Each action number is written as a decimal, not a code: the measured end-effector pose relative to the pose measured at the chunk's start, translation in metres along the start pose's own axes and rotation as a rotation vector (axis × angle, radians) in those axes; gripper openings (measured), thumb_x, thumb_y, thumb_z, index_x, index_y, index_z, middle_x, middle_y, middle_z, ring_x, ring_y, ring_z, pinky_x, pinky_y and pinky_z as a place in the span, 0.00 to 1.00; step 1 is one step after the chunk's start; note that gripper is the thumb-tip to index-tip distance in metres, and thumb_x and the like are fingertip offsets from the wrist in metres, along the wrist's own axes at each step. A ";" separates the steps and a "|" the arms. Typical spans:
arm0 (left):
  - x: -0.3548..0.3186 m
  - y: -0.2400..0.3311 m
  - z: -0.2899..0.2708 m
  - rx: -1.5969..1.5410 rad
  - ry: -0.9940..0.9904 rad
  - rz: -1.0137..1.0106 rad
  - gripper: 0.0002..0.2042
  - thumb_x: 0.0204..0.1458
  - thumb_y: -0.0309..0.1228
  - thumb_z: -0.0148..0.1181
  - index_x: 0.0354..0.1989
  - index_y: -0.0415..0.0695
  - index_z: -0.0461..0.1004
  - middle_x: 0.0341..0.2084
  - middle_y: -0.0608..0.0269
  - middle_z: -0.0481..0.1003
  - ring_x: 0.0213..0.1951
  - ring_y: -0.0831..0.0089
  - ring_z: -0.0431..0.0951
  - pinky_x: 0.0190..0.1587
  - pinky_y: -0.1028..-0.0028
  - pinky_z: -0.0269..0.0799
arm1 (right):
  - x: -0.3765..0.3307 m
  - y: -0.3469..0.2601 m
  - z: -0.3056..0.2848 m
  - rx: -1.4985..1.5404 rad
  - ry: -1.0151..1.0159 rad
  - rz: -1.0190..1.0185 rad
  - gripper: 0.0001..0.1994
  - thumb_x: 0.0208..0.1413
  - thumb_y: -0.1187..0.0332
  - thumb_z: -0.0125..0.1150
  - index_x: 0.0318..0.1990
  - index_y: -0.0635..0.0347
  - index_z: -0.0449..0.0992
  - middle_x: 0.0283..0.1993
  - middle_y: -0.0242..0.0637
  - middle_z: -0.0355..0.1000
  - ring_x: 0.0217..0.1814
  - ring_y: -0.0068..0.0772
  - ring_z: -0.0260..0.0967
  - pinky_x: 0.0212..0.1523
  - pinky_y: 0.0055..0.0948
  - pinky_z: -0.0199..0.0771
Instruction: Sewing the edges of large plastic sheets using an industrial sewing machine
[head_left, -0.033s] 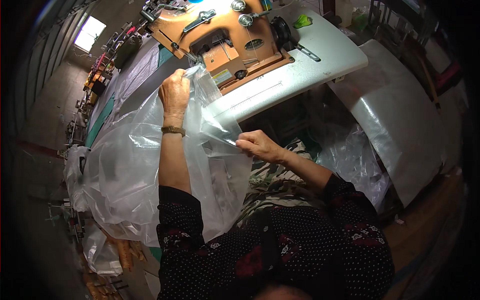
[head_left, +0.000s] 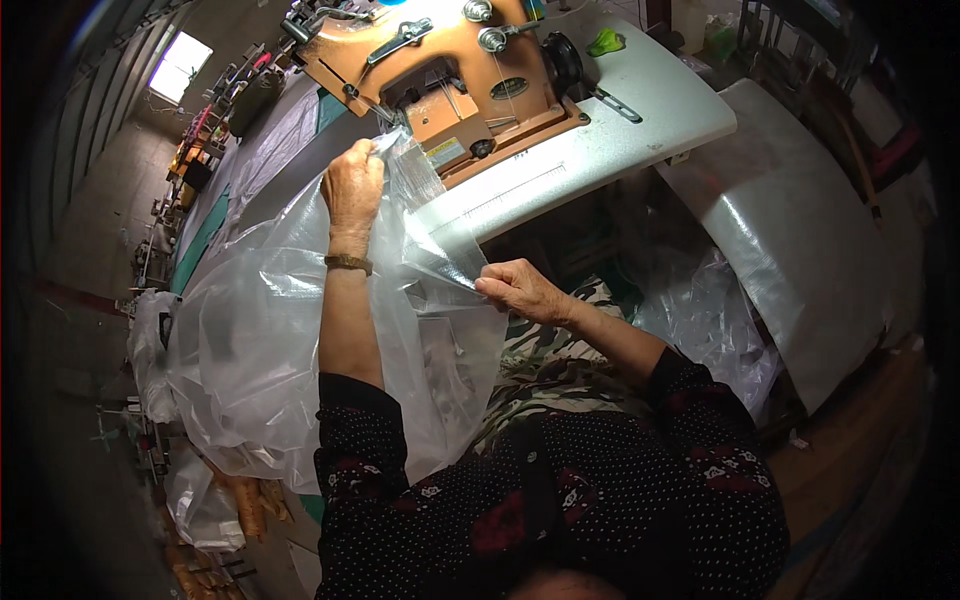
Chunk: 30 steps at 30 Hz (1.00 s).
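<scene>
A large sheet of translucent plastic (head_left: 260, 340) hangs over the table's near left side and down across my lap. My left hand (head_left: 353, 190) is closed on its upper edge, close to the needle area of an orange-brown sewing machine (head_left: 520, 85). Lower and to the right, my right hand (head_left: 523, 291) pinches another part of the sheet's edge. Between both hands the plastic is drawn fairly taut, and its upper corner lies at the machine's sewing foot. Thread runs down the front of the machine.
The machine stands on a pale worktable (head_left: 660, 110) with a rounded right corner. A bright green item (head_left: 606, 42) and a metal slotted piece (head_left: 618, 106) lie on it. More plastic sheeting (head_left: 715, 325) is heaped below the table, beside a large pale sheet (head_left: 800, 240) at the right.
Both hands have shifted very slightly to the right with the plastic still held. The machine and the rest stay the same.
</scene>
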<state>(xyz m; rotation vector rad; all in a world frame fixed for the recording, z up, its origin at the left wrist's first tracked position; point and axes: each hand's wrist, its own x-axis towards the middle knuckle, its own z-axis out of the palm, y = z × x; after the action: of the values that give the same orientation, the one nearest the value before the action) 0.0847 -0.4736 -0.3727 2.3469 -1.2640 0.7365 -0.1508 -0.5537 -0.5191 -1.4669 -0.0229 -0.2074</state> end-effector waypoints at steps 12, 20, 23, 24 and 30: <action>-0.022 0.007 -0.004 0.282 -0.105 0.351 0.11 0.47 0.24 0.59 0.40 0.42 0.79 0.27 0.50 0.78 0.31 0.53 0.79 0.37 0.61 0.73 | -0.015 -0.014 -0.027 0.073 0.049 -0.071 0.18 0.63 0.62 0.53 0.25 0.66 0.70 0.18 0.28 0.63 0.21 0.17 0.58 0.24 0.23 0.61; -0.033 0.023 0.014 -0.029 -0.094 0.067 0.07 0.49 0.24 0.54 0.36 0.39 0.75 0.22 0.45 0.76 0.29 0.49 0.79 0.36 0.56 0.72 | 0.010 -0.002 0.022 -0.379 0.082 -0.423 0.16 0.61 0.62 0.54 0.24 0.63 0.68 0.20 0.46 0.67 0.22 0.48 0.68 0.25 0.40 0.66; -0.036 0.024 0.014 -0.137 -0.130 -0.052 0.05 0.50 0.24 0.55 0.35 0.39 0.74 0.23 0.45 0.76 0.31 0.49 0.80 0.35 0.56 0.73 | 0.027 -0.010 0.044 -0.478 0.155 -0.595 0.15 0.60 0.63 0.54 0.23 0.61 0.67 0.21 0.51 0.67 0.26 0.56 0.69 0.27 0.46 0.67; -0.038 0.023 0.012 -0.131 -0.129 -0.049 0.05 0.50 0.24 0.55 0.35 0.39 0.74 0.23 0.45 0.76 0.31 0.49 0.80 0.35 0.56 0.73 | 0.031 -0.011 0.047 -0.532 0.082 -0.553 0.15 0.60 0.63 0.54 0.23 0.61 0.67 0.21 0.50 0.67 0.26 0.56 0.69 0.28 0.47 0.67; -0.054 0.028 0.009 -0.122 -0.106 -0.050 0.07 0.49 0.24 0.57 0.37 0.40 0.72 0.30 0.48 0.77 0.35 0.50 0.78 0.38 0.58 0.73 | 0.040 -0.008 0.037 -0.777 -0.065 -0.265 0.17 0.60 0.57 0.54 0.25 0.60 0.72 0.22 0.50 0.70 0.29 0.57 0.71 0.33 0.50 0.70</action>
<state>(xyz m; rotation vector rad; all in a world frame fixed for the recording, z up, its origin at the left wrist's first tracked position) 0.0387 -0.4576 -0.4103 2.3358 -1.2512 0.5099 -0.1090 -0.5228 -0.5017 -2.2464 -0.2097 -0.4136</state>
